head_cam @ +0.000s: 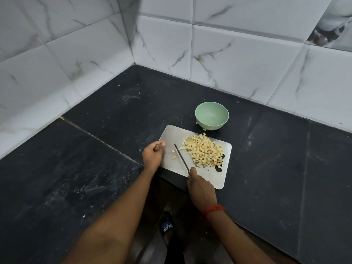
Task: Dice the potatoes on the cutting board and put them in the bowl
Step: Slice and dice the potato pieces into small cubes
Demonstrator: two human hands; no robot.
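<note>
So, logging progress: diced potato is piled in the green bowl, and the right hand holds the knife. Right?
No: the head view shows the diced potato piled on the cutting board, not in the green bowl. Right hand holds the knife.

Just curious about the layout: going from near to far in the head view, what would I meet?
Right hand gripping the knife → pile of diced potato on the cutting board → green bowl → tiled wall.
</note>
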